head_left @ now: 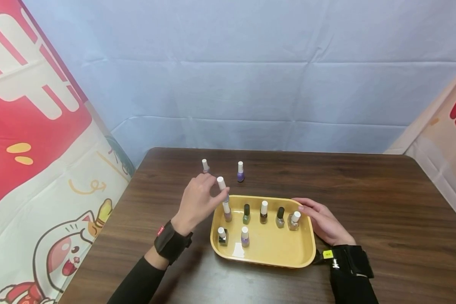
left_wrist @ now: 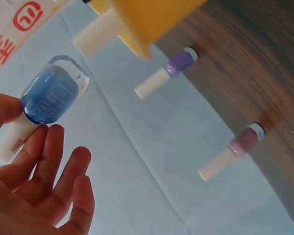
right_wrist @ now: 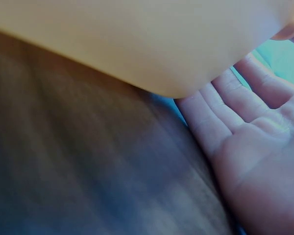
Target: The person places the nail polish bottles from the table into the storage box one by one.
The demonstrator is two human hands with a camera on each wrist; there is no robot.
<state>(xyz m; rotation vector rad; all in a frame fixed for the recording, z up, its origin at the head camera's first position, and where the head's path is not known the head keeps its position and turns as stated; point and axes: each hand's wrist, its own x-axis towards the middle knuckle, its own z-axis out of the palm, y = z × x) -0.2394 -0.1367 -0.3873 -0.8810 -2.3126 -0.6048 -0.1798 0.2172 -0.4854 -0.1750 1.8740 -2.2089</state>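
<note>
Over the tray's back left corner, my left hand [head_left: 198,200] pinches a nail polish bottle by its white cap between thumb and fingers. In the left wrist view, that bottle [left_wrist: 51,93] is blue with clear glass at the base, and tilted. My right hand [head_left: 328,223] holds the right end of the yellow tray [head_left: 281,255], thumb at the rim and fingers along the outer wall. Inside the tray stand several nail polish bottles: a back row includes a green bottle [head_left: 246,214] with a black cap, and a purple bottle [head_left: 245,237] is nearer the front.
Behind the tray, a purple bottle [head_left: 240,172] and a pinkish bottle [left_wrist: 245,141], both white-capped, stand on the dark wooden table [head_left: 384,202]. A pale blue cloth [head_left: 251,93] hangs beyond the table's back edge. Printed cloths hang at both sides.
</note>
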